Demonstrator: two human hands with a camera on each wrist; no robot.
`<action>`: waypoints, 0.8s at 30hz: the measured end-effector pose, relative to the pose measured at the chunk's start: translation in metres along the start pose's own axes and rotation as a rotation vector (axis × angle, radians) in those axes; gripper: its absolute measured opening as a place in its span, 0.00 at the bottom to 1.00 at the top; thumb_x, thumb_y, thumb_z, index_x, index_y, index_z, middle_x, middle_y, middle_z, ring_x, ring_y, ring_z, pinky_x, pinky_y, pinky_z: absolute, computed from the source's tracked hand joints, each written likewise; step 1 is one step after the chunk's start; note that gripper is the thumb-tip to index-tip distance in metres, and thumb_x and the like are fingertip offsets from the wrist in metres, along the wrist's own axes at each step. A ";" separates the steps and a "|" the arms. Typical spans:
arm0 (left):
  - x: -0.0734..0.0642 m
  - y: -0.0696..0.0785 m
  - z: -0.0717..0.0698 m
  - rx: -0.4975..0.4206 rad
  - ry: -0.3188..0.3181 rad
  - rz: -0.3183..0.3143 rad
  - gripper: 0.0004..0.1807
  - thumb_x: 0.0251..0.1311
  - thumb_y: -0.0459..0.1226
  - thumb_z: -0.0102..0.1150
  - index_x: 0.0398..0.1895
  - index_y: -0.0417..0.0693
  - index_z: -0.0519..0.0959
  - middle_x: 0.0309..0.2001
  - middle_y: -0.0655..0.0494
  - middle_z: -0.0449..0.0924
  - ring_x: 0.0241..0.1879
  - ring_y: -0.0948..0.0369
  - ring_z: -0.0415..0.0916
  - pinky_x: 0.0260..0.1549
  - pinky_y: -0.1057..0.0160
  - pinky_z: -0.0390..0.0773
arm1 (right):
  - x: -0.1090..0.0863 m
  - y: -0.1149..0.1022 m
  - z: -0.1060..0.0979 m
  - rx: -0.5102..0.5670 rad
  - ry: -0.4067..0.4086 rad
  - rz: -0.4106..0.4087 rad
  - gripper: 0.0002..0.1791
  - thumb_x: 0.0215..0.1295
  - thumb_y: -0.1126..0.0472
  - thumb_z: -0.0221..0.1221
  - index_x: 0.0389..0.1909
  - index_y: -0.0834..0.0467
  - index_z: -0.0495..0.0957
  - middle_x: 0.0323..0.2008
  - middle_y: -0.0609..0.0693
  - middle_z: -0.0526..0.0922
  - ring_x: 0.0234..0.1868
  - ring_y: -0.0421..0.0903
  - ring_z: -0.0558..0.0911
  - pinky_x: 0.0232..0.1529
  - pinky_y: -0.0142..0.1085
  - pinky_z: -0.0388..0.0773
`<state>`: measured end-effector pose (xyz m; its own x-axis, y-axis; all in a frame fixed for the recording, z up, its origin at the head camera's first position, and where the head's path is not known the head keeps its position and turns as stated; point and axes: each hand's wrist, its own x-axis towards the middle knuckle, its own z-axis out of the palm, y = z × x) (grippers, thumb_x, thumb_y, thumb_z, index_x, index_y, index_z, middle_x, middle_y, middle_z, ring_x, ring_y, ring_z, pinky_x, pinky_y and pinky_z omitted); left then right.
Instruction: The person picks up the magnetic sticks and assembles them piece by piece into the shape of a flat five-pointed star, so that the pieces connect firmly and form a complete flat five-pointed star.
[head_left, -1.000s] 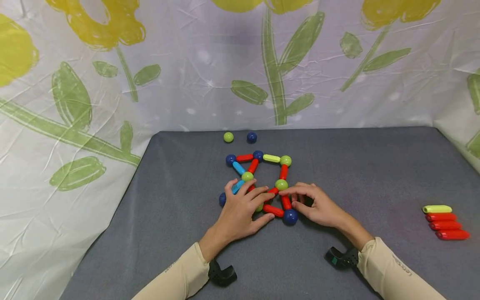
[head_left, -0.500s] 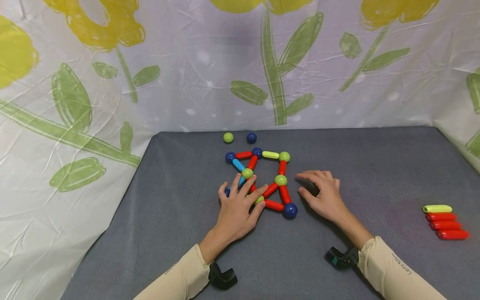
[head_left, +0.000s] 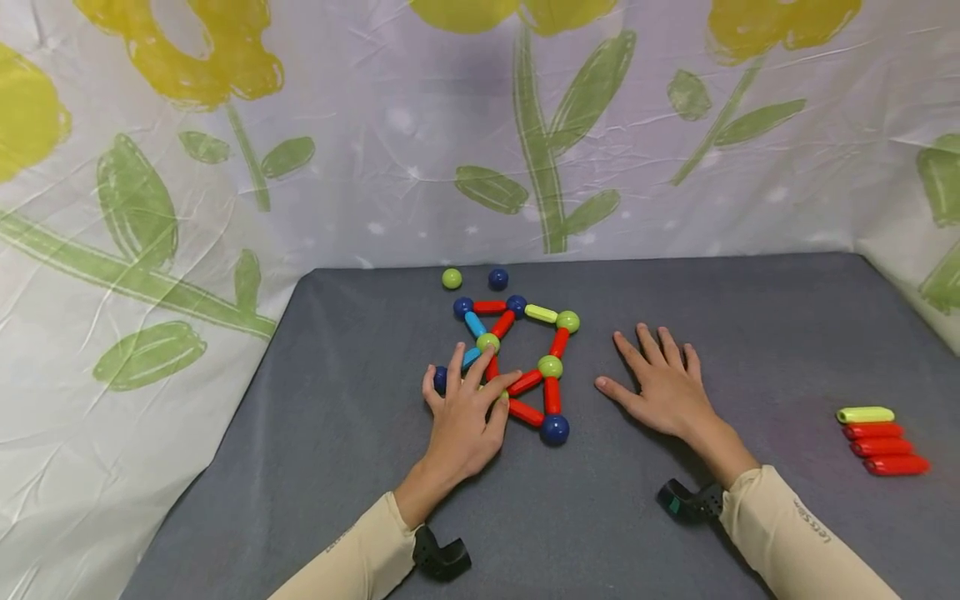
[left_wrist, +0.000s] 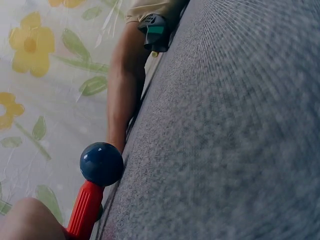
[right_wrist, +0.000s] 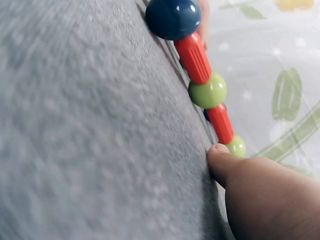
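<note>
A flat frame of coloured magnetic rods and balls lies on the grey cloth in the head view. My left hand (head_left: pixel 463 423) rests over its lower left part, fingers spread across a red rod (head_left: pixel 492 368) and the green ball (head_left: pixel 487 342) near the middle. Another green ball is mostly hidden under the thumb and index finger. At the frame's near corner sits a blue ball (head_left: pixel 554 429), joined to a red rod (left_wrist: pixel 86 207) seen in the left wrist view. My right hand (head_left: pixel 667 392) is spread palm down to the right of the frame, apart from it, holding nothing.
A loose green ball (head_left: pixel 452 278) and a loose blue ball (head_left: pixel 498 278) lie beyond the frame at the back. On the far right, one yellow-green rod (head_left: pixel 866 415) and several red rods (head_left: pixel 888 447) lie side by side. A flowered sheet (head_left: pixel 360 167) hangs behind the table.
My right hand has let go of the frame's right side, moved right and spread its fingers. The left hand has shifted slightly left, and the frame's near part has swung left with it.
</note>
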<state>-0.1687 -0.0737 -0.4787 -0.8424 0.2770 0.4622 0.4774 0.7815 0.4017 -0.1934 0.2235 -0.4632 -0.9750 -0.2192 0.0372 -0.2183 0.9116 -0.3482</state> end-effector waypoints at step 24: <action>-0.001 0.001 0.001 -0.017 -0.076 0.096 0.19 0.74 0.43 0.48 0.61 0.64 0.82 0.74 0.51 0.69 0.77 0.39 0.55 0.66 0.24 0.34 | -0.026 0.075 -0.059 0.101 -0.059 -0.243 0.41 0.62 0.44 0.70 0.73 0.53 0.69 0.75 0.64 0.65 0.76 0.70 0.59 0.66 0.72 0.52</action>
<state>-0.1677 -0.0729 -0.4792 -0.8089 0.3922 0.4381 0.5603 0.7401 0.3719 -0.1867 0.3180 -0.4350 -0.8896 -0.4501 0.0779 -0.4377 0.7910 -0.4275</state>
